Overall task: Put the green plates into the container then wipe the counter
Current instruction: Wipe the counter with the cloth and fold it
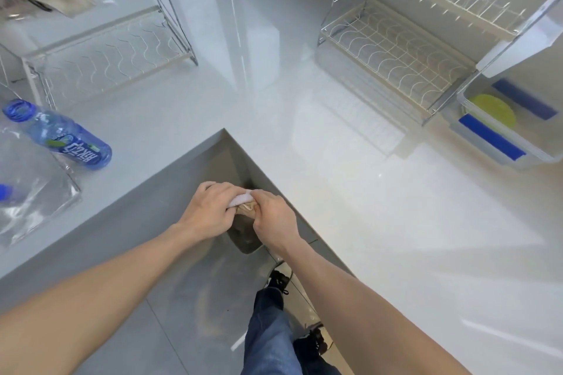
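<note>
Green plates (493, 109) lying flat inside clear container (504, 158), far right on white table (365, 207). Cloth (243, 203) bunched between left hand (210, 211) and right hand (275, 218), fingers of both curled tight around it, off inner table corner. Broad bare surface ahead; wire racks (396, 52) and bottle (65, 135) at margins.

plates (493, 109) in container (505, 158), far right | rack (393, 58) left of it | bottle (61, 134) far left
</note>
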